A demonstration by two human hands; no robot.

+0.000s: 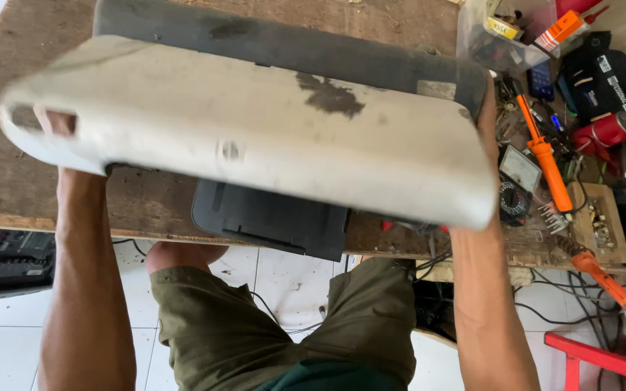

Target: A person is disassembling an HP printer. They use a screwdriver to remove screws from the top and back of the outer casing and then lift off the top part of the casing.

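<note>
I log: worn wooden tabletop (9, 181) | orange soldering iron (545, 156) | analogue multimeter (519, 170) | red can (606, 130) | clear plastic box (487, 36) | red stool (603, 358) | white tiled floor (1, 347)

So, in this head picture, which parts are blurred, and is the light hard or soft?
Head view: the large pale casing held up close is slightly soft, most at its left end by the left hand; the right hand is mostly hidden behind it. The orange tool and the workbench look sharper. Light is soft daylight, without hard shadows or glare.
</note>
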